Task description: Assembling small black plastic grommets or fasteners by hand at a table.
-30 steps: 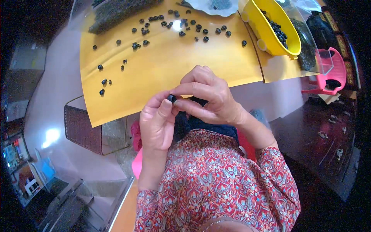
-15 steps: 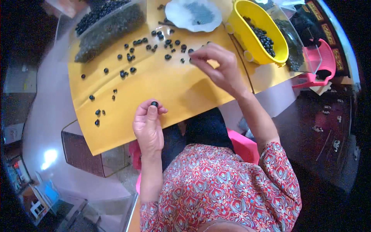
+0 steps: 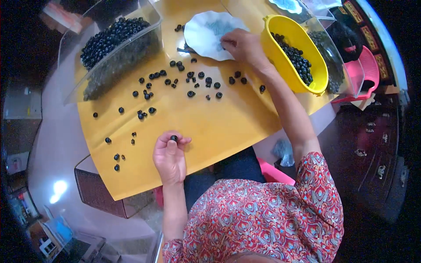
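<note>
Between the thumb and fingers of my left hand (image 3: 169, 157) is a small round black part (image 3: 174, 138), raised over the near edge of the yellow-covered table (image 3: 210, 131). My right hand (image 3: 245, 47) reaches to the white wavy-edged plate (image 3: 196, 40), its thumb and fingertips pinched together over the plate's right side. What those fingertips hold, if anything, is too small to make out. A thin scatter of tiny bluish-grey pieces (image 3: 219, 27) covers the plate's middle. Many more round black parts (image 3: 191, 94) lie loose on the table between my hands.
At the back left stands a clear bin (image 3: 112, 65) heaped with black parts. A yellow oval tub (image 3: 322, 72) with more of them is right of my right forearm, and another clear bin (image 3: 357, 81) stands beyond it. A pink chair (image 3: 372, 65) is at the far right.
My right hand has moved from the loose parts up and away to the plate. My left hand keeps its black part. The view has tilted, so the table sits lower in the picture.
</note>
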The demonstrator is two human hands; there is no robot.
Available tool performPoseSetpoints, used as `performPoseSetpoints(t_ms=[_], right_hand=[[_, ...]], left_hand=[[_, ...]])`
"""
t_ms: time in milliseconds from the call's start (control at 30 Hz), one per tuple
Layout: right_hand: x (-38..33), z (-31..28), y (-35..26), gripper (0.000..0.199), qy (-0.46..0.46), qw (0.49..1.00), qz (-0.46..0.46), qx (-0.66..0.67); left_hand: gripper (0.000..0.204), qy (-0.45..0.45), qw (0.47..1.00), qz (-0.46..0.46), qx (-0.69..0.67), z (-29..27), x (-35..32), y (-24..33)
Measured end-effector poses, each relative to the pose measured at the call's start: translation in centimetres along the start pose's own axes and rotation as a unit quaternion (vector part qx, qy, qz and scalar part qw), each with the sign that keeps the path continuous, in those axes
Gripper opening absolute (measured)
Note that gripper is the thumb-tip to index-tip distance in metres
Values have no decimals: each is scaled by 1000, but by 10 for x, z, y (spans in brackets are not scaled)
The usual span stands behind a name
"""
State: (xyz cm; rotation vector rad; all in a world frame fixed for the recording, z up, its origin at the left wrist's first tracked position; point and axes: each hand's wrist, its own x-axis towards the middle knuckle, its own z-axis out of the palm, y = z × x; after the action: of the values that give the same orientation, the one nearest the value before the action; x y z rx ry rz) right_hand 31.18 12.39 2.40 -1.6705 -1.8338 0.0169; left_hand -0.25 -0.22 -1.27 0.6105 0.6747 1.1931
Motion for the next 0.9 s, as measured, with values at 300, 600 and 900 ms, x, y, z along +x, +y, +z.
performPoseSetpoints(t_ms=[300,600,900], right_hand=[[35,29,14,11,-122,963,-58,-231],[40,16,-18,16,-231,933,-18,-276],[44,-1,-18,17,-59,996,67,11]], left_hand=[[21,19,999,-25,-22,6,1,12],[21,33,998,-20,-53,4,-8,6],[14,9,998,-17,-65,0,-2,-1]])
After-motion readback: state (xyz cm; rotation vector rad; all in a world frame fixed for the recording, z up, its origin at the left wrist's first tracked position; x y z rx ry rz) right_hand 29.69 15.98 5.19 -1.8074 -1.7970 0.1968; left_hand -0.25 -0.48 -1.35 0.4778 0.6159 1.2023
